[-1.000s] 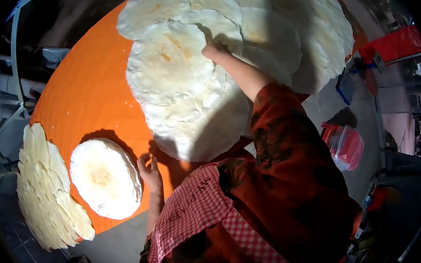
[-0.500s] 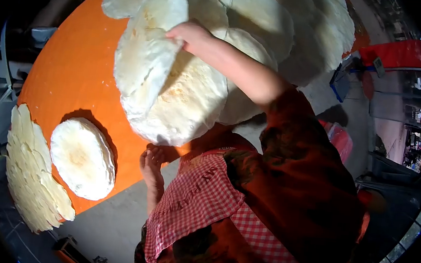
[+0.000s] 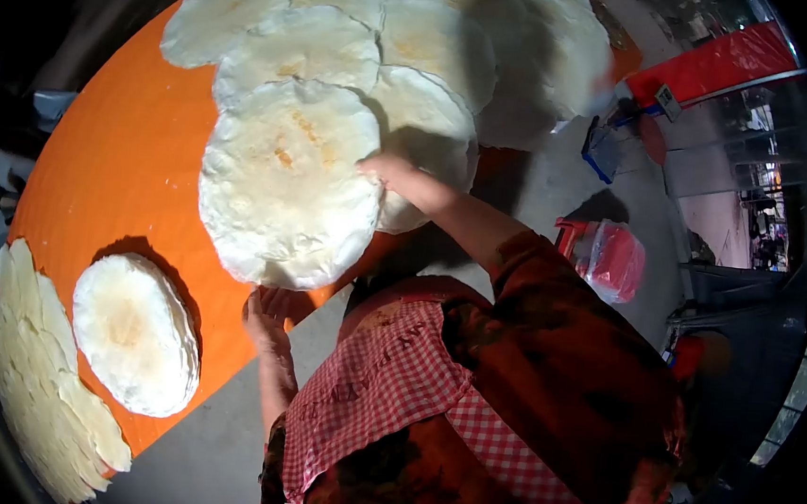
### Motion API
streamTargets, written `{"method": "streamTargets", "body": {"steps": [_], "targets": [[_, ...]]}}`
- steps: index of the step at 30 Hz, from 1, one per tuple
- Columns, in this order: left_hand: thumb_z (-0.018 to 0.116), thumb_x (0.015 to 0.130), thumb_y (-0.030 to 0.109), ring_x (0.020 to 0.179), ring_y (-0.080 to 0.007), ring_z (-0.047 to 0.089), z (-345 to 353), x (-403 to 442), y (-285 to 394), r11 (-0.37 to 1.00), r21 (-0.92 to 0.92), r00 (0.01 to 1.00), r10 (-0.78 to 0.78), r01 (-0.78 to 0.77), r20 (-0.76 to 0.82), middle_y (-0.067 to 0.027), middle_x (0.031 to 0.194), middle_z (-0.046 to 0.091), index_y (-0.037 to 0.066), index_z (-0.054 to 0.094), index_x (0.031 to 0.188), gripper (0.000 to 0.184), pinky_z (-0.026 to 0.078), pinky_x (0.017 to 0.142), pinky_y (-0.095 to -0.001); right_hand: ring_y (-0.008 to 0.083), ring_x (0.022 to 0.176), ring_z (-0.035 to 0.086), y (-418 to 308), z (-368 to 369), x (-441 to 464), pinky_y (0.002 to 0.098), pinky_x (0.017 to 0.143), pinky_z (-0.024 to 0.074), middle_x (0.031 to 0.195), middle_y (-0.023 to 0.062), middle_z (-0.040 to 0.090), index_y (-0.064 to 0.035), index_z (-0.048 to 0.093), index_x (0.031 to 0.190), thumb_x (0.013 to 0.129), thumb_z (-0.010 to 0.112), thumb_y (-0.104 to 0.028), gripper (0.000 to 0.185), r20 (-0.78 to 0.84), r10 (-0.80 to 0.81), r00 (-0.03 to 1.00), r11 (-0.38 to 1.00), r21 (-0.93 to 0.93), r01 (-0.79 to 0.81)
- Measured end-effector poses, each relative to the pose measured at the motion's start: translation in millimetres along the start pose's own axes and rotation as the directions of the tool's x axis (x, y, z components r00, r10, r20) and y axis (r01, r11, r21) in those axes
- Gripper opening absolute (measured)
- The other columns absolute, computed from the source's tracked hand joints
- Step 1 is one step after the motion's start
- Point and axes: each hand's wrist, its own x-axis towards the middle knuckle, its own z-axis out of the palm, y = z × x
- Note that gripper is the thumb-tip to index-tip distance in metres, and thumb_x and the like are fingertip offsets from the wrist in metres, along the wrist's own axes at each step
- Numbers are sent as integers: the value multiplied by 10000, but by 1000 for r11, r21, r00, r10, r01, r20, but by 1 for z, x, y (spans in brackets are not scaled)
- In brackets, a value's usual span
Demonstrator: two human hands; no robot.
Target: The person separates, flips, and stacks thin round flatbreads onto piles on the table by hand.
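Observation:
A large round flatbread lies flat on top of other overlapping flatbreads on the orange table. At its right edge, my right hand is closed, pinching the rim between thumb and fingers. Just below the bread's lower edge is my left hand, thumb and fingers apart, its fingertips in shadow close to the rim. Brownish spots mark the middle of the top bread. Left of my left hand stands a round stack of flatbreads.
Many thin overlapping pale pieces lie along the left edge of the orange table. To the right are a red container wrapped in clear plastic, a blue-framed object and a red covered surface.
The flatbread that was lifted and folded over half a second ago now lies flat. My right hand has moved to its right edge. The whole view has shifted.

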Motion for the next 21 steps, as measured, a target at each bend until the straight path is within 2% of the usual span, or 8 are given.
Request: {"method": "streamTargets", "body": {"steps": [2, 4, 9, 11, 13, 16, 20, 21], "targets": [[527, 914, 305, 891, -247, 604, 5, 1, -1, 1000, -7, 999, -16, 16, -36, -128, 993, 608, 27, 509, 1111, 341, 498, 788, -377, 205, 695, 621, -15, 11, 4, 325, 640, 501, 812, 113, 655, 44, 649, 879, 669, 715, -128, 280, 79, -236, 969, 964, 147, 222], [545, 905, 296, 832, -221, 599, 6, 1, -6, 998, -8, 997, -63, 63, -41, -100, 973, 606, 36, 524, 1097, 323, 499, 763, -366, 195, 718, 624, -70, 22, -24, 297, 656, 492, 815, 109, 658, 45, 650, 886, 671, 710, -122, 279, 45, -302, 952, 942, -137, 305], [528, 900, 330, 807, -189, 591, 66, -37, -19, 994, 84, 946, -90, 67, 312, -71, 950, 614, 28, 544, 1121, 375, 469, 764, -329, 177, 674, 644, -93, -82, -50, 282, 665, 506, 799, 105, 677, 43, 662, 872, 677, 713, -104, 249, 25, -396, 918, 907, 165, 387], [519, 906, 308, 860, -225, 621, 100, -47, -26, 989, 120, 908, -123, 81, 401, -110, 951, 633, 6, 534, 1126, 375, 473, 802, -344, 188, 694, 653, -50, -124, -13, 300, 660, 514, 820, 113, 683, 45, 664, 883, 675, 714, -106, 263, -215, -205, 955, 977, -99, 188], [503, 920, 251, 975, -284, 627, 113, -37, -49, 989, 54, 852, -144, 135, 504, -173, 961, 648, -19, 516, 1126, 340, 480, 857, -372, 270, 751, 651, -8, -158, 10, 377, 708, 498, 772, 108, 679, -49, 678, 805, 640, 713, -244, 258, -289, -239, 927, 856, -513, 61], [485, 926, 221, 947, -304, 630, 147, -41, -55, 985, 153, 905, -137, 82, 404, -182, 955, 642, -23, 512, 1121, 314, 479, 879, -400, 318, 1002, 588, 18, -166, 49, 394, 822, 474, 1075, 170, 607, -72, 646, 961, 678, 650, -231, 324, -455, -158, 876, 666, -704, -246], [527, 899, 224, 892, -292, 617, 151, -25, -89, 983, 70, 968, -180, 170, 177, -151, 978, 618, -2, 522, 1104, 305, 494, 851, -398, 302, 982, 590, -6, -176, 25, 391, 818, 465, 1061, 146, 598, -42, 518, 1076, 636, 777, -220, 541, -515, -156, 843, 928, -370, -55], [533, 896, 232, 860, -278, 609, 156, -25, -96, 985, 37, 980, -174, 171, 96, -136, 964, 613, 4, 530, 1085, 295, 497, 826, -395, 289, 973, 589, 11, -184, 38, 385, 811, 468, 1053, 142, 592, -16, 479, 1118, 637, 788, -188, 597, -403, -144, 904, 980, -183, 75]]}}
